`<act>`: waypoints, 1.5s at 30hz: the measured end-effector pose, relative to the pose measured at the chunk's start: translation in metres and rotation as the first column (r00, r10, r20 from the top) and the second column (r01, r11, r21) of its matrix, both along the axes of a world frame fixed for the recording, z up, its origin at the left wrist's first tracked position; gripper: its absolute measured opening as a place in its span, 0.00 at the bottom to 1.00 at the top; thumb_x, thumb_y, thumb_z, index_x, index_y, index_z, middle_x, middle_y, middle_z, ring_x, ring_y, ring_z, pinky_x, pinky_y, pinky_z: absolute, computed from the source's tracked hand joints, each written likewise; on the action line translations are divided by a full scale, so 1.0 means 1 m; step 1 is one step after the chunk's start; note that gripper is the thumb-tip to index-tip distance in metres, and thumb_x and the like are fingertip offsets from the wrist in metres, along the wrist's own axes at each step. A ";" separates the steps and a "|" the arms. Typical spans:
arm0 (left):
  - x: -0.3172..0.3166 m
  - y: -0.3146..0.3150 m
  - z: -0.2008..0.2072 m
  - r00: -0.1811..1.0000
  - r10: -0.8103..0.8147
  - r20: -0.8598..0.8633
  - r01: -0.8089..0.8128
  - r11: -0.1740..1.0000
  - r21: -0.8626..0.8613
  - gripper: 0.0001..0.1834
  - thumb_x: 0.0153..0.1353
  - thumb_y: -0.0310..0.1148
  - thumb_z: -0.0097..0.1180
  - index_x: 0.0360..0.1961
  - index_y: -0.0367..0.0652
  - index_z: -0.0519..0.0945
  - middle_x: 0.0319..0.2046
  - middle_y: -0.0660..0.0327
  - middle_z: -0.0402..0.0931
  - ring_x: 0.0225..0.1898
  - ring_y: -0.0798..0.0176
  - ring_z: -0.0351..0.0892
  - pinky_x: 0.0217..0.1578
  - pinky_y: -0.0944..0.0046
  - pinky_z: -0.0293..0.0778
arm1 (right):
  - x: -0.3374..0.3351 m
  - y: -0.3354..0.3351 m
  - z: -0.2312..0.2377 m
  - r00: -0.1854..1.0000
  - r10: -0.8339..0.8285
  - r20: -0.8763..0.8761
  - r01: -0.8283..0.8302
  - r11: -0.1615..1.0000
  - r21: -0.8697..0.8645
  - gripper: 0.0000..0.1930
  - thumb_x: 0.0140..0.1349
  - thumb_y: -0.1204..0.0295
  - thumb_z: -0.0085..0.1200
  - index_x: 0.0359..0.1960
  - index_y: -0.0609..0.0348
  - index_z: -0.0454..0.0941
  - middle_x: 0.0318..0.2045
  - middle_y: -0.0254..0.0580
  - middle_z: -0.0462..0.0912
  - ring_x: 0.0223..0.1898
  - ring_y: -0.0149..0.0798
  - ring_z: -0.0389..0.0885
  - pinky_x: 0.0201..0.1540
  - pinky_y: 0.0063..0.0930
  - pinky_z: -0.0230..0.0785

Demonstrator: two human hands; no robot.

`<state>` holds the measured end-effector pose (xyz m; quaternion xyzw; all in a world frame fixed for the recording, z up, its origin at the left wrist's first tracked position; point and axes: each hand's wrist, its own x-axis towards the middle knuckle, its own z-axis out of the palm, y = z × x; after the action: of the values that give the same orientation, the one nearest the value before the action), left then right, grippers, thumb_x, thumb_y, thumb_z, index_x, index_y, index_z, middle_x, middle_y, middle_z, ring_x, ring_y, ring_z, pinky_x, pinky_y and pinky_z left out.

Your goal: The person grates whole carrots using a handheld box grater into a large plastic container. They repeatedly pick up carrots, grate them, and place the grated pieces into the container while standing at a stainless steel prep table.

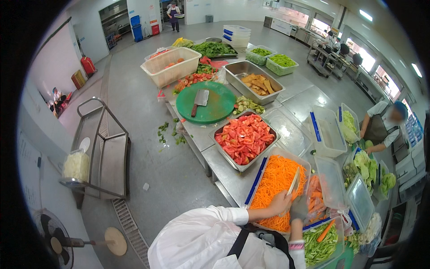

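Clock: read from the tub's centre, 12 at top of view.
Shreds [271, 179]: carrot, filling most of the tub [256, 183], beneath both hands.
Left hand [281, 202]: fingers wrapped round a flat pale tool [294, 181], apparently a grater, slanted over the shreds.
Right hand [298, 209]: gloved, fingers curled, just beside the tool; whether it gripped anything could not be told.
Done, as judged: the bulk of this tub; cut tomato [245, 138] at 11 heaped its pan.
Left, as judged: whole carrots [316, 196] at 3, beside the tub; one loose carrot [326, 231] on green strips [320, 245] at 5.
Edges: table [226, 175] ended just beyond the tub at 9.
Room: open floor [174, 179] at 9 to 10, toward the trolley [109, 157]; 2 to 5 was crowded with containers.
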<state>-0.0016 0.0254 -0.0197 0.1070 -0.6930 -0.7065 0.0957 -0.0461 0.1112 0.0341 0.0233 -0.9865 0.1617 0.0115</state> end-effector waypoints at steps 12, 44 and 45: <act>0.022 0.007 0.003 1.000 -0.010 0.012 0.011 1.000 -0.008 0.15 0.62 0.39 0.48 0.28 0.37 0.72 0.18 0.55 0.71 0.21 0.61 0.73 0.23 0.58 0.67 | -0.015 0.007 -0.012 0.998 -0.048 0.027 0.049 0.998 -0.040 0.21 0.64 0.55 0.38 0.42 0.61 0.72 0.37 0.56 0.80 0.34 0.52 0.81 0.35 0.44 0.73; 0.029 -0.010 0.004 0.990 -0.125 0.071 0.094 0.937 0.335 0.12 0.65 0.34 0.47 0.27 0.39 0.72 0.19 0.69 0.66 0.20 0.77 0.61 0.20 0.72 0.58 | -0.041 0.007 -0.030 0.991 -0.112 0.074 0.122 0.981 -0.153 0.15 0.62 0.56 0.42 0.41 0.53 0.70 0.34 0.53 0.80 0.36 0.57 0.78 0.39 0.50 0.68; 0.028 -0.014 0.003 0.992 -0.106 0.071 0.075 0.932 0.356 0.12 0.65 0.35 0.47 0.27 0.39 0.72 0.19 0.69 0.67 0.19 0.77 0.61 0.19 0.73 0.58 | -0.022 0.004 -0.020 0.996 -0.058 0.073 0.071 0.980 -0.187 0.15 0.62 0.56 0.42 0.41 0.53 0.70 0.33 0.53 0.80 0.35 0.57 0.78 0.39 0.50 0.68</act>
<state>0.0262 0.0119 -0.0170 0.1217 -0.5630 -0.8173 0.0114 -0.0681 0.1150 0.0141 -0.0152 -0.9666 0.2552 -0.0145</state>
